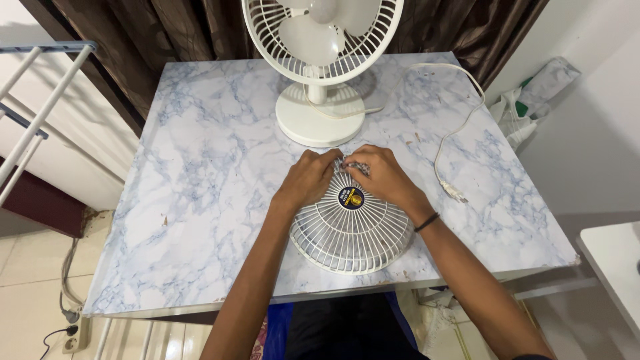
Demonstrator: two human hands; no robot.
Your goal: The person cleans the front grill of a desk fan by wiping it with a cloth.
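Nearest the desk's front edge lies a round white wire fan grille (350,230), flat, its dark round centre badge facing up. Both hands grip its far rim with curled fingers: left hand (308,179), right hand (387,177). Behind stands a white desk fan (321,73), its white cord (453,127) trailing right.

Even, bright indoor light; sharp focus across most of the frame.

The marbled worktop (200,200) is lit evenly, with no strong glare noted on it. Soft shadows are cast beneath the fan base (320,117) and under the hands (347,177), which suggests diffuse light from above. The dark curtain (133,40) is rendered dim, with little detail. Slight wide-angle stretching is observed at the frame edges. No motion blur is recorded; the corners appear marginally softer.
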